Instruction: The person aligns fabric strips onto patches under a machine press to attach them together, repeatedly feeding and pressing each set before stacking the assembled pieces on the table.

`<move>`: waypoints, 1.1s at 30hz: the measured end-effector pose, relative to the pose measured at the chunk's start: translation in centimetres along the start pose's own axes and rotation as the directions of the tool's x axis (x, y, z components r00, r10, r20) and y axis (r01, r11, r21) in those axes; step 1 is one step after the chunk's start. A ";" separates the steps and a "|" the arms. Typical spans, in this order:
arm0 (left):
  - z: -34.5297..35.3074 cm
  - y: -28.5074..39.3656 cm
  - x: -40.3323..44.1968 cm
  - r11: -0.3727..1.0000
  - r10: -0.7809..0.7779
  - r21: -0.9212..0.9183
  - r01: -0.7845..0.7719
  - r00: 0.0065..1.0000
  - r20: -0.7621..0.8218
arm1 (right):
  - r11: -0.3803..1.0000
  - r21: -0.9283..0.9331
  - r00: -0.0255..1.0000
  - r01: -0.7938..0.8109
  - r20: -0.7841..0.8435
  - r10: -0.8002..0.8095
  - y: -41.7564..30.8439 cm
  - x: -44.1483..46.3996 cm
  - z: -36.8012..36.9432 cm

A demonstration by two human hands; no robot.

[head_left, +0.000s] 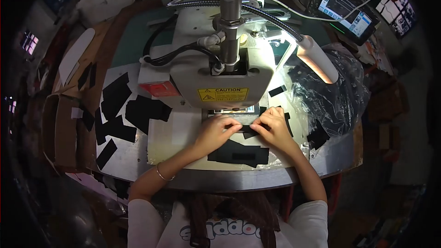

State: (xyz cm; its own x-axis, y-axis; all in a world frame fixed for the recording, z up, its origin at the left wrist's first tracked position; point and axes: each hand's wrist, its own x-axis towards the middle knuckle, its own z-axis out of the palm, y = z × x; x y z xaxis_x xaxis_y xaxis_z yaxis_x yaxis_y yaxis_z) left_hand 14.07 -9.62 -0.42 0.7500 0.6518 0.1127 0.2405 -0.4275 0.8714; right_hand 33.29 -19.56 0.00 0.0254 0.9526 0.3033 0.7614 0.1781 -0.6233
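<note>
A small black fabric strip (247,128) lies between my two hands, just in front of the sewing machine's head (220,76). My left hand (218,131) pinches its left end between thumb and fingers. At the other end, my right hand (274,126) has thumb and fingertips closed on the strip. Part of the strip is hidden by my fingers. Nearer to me, a larger black fabric piece (220,154) lies flat, with a darker rectangle on it. Both hands are close to the clamp area (229,117) under the machine head.
Several black fabric pieces (146,112) are scattered on the left of the table (211,181). A clear plastic bag (328,96) with dark contents sits on the right. A lamp (318,59) hangs beside the head, and a control screen (344,11) stands behind. A cardboard box (66,131) is at far left.
</note>
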 end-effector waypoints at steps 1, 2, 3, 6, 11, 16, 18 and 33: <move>-0.3 -0.6 -0.2 0.999 -0.035 -0.037 0.035 0.999 0.002 | 0.999 0.037 1.000 -0.018 0.007 0.018 0.0 0.4 0.5; -0.6 -1.2 -0.4 0.999 -0.038 0.017 0.039 0.998 -0.045 | 1.000 0.018 0.999 -0.020 -0.026 0.021 -0.2 1.0 1.2; -1.0 -1.6 -0.6 0.997 -0.038 0.070 0.045 0.995 -0.090 | 1.000 0.000 0.998 -0.025 -0.061 0.025 -0.5 1.9 1.9; -1.8 -2.2 -1.3 0.937 0.114 0.346 -0.055 0.982 -0.153 | 0.989 -0.140 0.997 -0.041 -0.067 0.032 1.1 4.4 3.4; -1.4 -2.8 -1.9 0.741 0.305 0.621 -0.255 0.952 0.028 | 0.975 -0.217 0.994 0.039 -0.087 -0.059 2.0 6.1 3.7; -0.7 -2.1 -1.7 0.521 0.288 0.816 -0.250 0.952 0.107 | 0.970 -0.231 0.986 0.076 -0.125 -0.107 1.9 6.2 4.1; -0.2 -2.0 -1.5 0.456 0.299 0.855 -0.249 0.947 0.117 | 0.949 -0.307 0.976 0.070 -0.178 -0.129 1.6 5.7 4.5; 1.0 -1.2 -0.3 0.627 0.194 0.733 -0.265 0.964 0.182 | 0.961 -0.269 0.994 0.068 -0.068 -0.090 -1.2 0.1 2.0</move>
State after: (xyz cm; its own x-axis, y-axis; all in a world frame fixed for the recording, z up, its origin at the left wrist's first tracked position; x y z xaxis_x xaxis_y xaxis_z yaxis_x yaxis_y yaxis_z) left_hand 14.16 -9.94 -1.94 0.8818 0.4313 0.1908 0.4039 -0.8995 0.1668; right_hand 31.12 -19.15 -0.63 0.0011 0.9136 0.4067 0.9074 0.1700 -0.3843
